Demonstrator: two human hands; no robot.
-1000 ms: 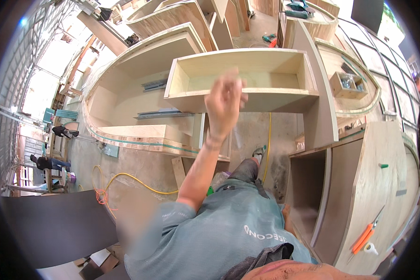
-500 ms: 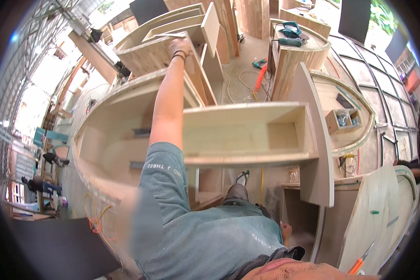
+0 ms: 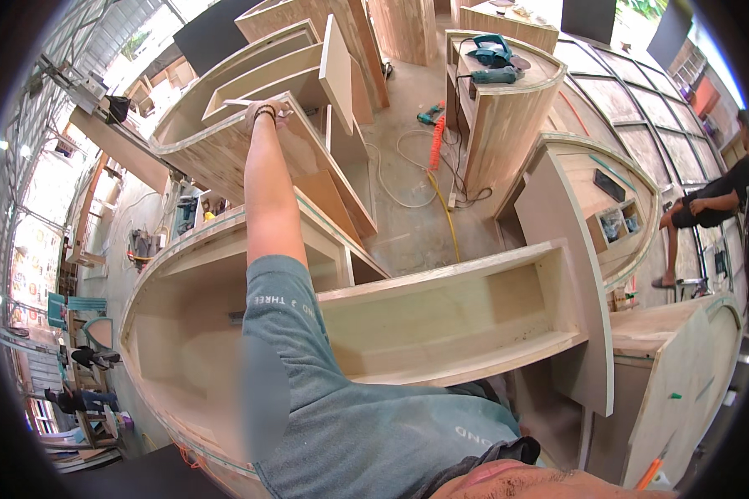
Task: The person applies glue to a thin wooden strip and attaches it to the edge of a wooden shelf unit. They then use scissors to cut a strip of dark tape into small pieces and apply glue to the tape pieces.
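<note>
My left arm stretches forward across a curved wooden cabinet [image 3: 171, 274] with a long drawer box [image 3: 449, 316] standing out of it. At the end of that arm, my left hand [image 3: 268, 116] is bent over the top edge of a second curved cabinet [image 3: 216, 154], close to its corner. Its fingers look closed, but what they grip is partly hidden. A thin whitish piece [image 3: 238, 101] shows beside the fingers. Behind the hand, a drawer with a pale front panel [image 3: 335, 71] sticks out of that cabinet. My right hand is out of view.
Power tools [image 3: 493, 62] lie on a curved cabinet at the far right. A green tool [image 3: 430, 114], an orange coiled hose [image 3: 437, 143] and cords lie on the floor. An orange-handled tool [image 3: 651, 474] rests on a panel at lower right. Another person [image 3: 716, 200] is at the right.
The view has shifted, so the far cabinet and my left hand appear lower and further left. My right hand has left view. The other person shows more fully at the right.
</note>
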